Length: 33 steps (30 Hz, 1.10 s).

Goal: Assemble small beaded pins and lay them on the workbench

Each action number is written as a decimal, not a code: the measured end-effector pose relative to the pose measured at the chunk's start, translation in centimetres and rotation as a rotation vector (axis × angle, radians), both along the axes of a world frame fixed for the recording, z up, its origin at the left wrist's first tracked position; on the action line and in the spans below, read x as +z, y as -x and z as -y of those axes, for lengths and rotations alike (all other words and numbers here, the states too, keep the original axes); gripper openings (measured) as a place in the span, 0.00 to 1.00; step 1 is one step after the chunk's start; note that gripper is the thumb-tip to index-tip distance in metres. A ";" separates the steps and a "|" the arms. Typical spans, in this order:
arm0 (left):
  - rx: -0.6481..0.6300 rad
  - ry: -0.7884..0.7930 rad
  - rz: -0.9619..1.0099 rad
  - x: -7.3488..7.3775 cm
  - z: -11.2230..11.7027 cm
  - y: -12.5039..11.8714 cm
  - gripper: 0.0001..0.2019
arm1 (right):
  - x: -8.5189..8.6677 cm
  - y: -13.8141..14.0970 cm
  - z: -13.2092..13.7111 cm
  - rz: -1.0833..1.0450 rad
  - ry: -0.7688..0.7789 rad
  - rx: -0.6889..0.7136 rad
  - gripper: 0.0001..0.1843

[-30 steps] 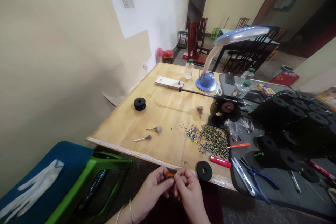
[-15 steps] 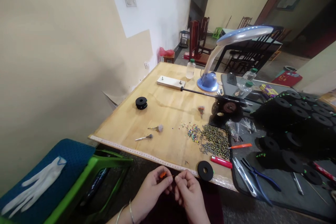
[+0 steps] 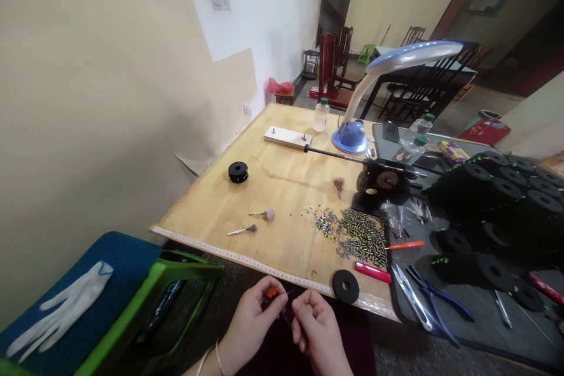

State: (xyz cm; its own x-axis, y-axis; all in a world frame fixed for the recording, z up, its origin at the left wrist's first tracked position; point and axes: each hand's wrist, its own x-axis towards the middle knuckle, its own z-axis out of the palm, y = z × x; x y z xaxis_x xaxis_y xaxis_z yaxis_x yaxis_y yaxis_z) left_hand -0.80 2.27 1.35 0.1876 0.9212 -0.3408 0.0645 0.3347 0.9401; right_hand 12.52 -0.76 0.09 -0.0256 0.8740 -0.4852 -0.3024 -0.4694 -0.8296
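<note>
Just off the table's front edge, my left hand [image 3: 255, 314] is closed around a small orange item [image 3: 272, 292], too small to name. My right hand [image 3: 316, 320] pinches thumb against fingertips close beside it; what lies in that pinch is too small to make out. To the right of my right hand, a black foam disc [image 3: 345, 286] with a centre hole lies on the table edge. Beyond my hands spread a pile of small dark-and-yellow metal pieces [image 3: 363, 235] and a scatter of coloured beads [image 3: 325, 222].
A ruler strip [image 3: 238, 257] runs along the wooden table's edge. Feather-like tufts [image 3: 268, 215] and a black spool [image 3: 238, 171] lie left. Pliers [image 3: 440, 296], a red tube [image 3: 372, 272], black foam rolls [image 3: 489, 188], a clamp device [image 3: 385, 179] and a blue lamp [image 3: 350, 136] stand right.
My hands have moved slightly apart at the fingertips; the right one sits a little lower. The orange item stays in my left hand. The view has shifted slightly.
</note>
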 end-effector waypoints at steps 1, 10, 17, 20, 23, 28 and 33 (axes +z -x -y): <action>0.001 -0.029 -0.023 -0.1 0.1 0.1 0.12 | 0.0 0.0 0.0 -0.004 0.006 -0.003 0.26; -0.084 -0.419 -0.347 -0.5 0.6 1.0 0.06 | 0.2 0.1 0.0 -0.017 0.057 -0.003 0.25; -0.173 -0.616 -0.421 0.0 0.8 1.3 0.07 | -0.1 0.1 0.1 -0.042 0.049 -0.005 0.26; -0.194 -0.719 -0.446 0.0 0.8 1.3 0.07 | -0.4 0.1 0.0 -0.039 0.047 -0.006 0.28; -0.221 -0.787 -0.467 -0.1 0.8 1.3 0.07 | -0.6 0.0 -0.2 -0.017 0.018 -0.004 0.28; -0.263 -0.799 -0.459 0.0 0.8 1.2 0.07 | -0.5 0.0 -0.4 -0.002 -0.024 0.004 0.28; -0.277 -0.783 -0.461 -0.1 0.9 1.2 0.06 | -0.6 0.0 -0.3 0.008 -0.030 0.029 0.27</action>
State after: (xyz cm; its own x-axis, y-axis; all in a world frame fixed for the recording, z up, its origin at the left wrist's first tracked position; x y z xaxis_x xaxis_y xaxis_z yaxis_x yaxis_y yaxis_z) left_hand -2.03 1.41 1.27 0.4345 0.8623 0.2600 0.4675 -0.4626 0.7533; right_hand 12.51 -0.50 -0.51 -0.0468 0.8872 -0.4590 -0.2821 -0.4526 -0.8459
